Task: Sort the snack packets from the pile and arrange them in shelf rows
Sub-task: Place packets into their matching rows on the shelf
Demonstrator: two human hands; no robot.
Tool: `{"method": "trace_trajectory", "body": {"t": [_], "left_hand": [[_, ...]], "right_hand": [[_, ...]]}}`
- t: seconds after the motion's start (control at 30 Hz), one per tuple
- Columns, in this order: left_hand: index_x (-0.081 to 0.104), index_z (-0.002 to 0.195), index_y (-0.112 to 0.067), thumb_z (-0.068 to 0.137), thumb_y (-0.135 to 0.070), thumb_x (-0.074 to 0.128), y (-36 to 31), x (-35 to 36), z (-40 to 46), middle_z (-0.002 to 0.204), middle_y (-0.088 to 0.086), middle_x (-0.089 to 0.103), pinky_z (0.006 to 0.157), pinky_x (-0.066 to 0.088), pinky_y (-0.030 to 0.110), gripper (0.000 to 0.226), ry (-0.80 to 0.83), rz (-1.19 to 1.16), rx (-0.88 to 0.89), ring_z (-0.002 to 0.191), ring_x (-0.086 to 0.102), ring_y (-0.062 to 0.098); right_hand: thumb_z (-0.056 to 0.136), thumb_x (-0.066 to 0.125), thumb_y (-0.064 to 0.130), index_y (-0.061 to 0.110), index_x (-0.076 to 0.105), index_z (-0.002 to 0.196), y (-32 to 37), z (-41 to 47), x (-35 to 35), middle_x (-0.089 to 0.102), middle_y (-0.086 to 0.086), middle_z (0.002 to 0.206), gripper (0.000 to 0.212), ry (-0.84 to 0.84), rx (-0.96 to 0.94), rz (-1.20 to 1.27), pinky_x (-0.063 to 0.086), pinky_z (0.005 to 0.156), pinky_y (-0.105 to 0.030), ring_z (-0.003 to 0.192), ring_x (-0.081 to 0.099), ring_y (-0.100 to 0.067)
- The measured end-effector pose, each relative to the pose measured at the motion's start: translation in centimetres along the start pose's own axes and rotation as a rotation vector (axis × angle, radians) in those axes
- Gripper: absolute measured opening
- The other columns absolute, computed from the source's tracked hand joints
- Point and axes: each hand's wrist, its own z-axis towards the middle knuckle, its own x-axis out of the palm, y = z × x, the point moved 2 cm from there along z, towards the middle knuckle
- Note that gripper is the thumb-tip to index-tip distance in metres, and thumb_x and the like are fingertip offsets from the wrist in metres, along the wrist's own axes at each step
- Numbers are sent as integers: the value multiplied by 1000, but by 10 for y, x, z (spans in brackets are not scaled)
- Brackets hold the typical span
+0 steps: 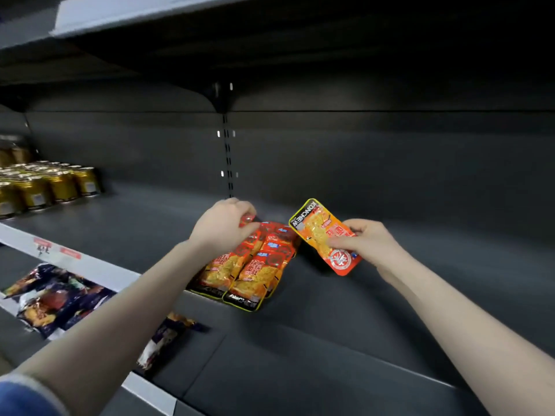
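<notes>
Pinching orange packet [326,237] in right hand [368,240] grip; left hand [223,226] fingers curled on shelved packets [249,265]

A dark grey metal shelf unit [375,340] with a slotted upright [227,151] on its back panel stands dimly lit under an overhanging upper shelf [126,13].
</notes>
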Motion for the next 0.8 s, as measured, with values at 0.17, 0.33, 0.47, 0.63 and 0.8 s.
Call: {"method": "trace_trajectory", "body": {"t": [0.17,0.33,0.47,0.63,0.8], "left_hand": [[64,112,-18,92,-37,57,35,2,22,115,1,60,91,43,32,28,28,-24,42,111,53,20],[64,112,-19,90,-37,59,55,14,38,114,1,61,90,47,37,29,86,-61,153,108,54,20],[64,111,-18,90,-36,60,60,25,46,110,2,62,88,48,37,29,116,-94,219,103,56,20],[65,110,-19,90,-36,61,58,36,57,109,-2,61,86,48,33,27,89,-149,238,103,55,16],[64,111,-20,90,-37,60,57,51,65,108,-2,61,89,47,35,27,107,-169,231,104,54,16]], "right_hand": [[77,74,7,13,69,95,8,13,31,73,-2,86,20,43,12,-63,55,65,-21,71,70,-10],[75,76,7,11,69,96,4,15,38,73,-4,89,23,-94,61,-34,55,65,-21,74,70,-12],[74,77,7,11,69,94,-1,16,34,73,-5,88,22,-179,115,-23,53,62,-19,73,70,-11],[73,77,5,12,69,92,-10,26,23,73,-5,89,22,-250,137,-3,53,64,-21,73,69,-12],[69,78,-1,12,65,94,-19,35,11,69,-3,90,31,-354,98,65,52,60,-20,72,66,-13]]}}
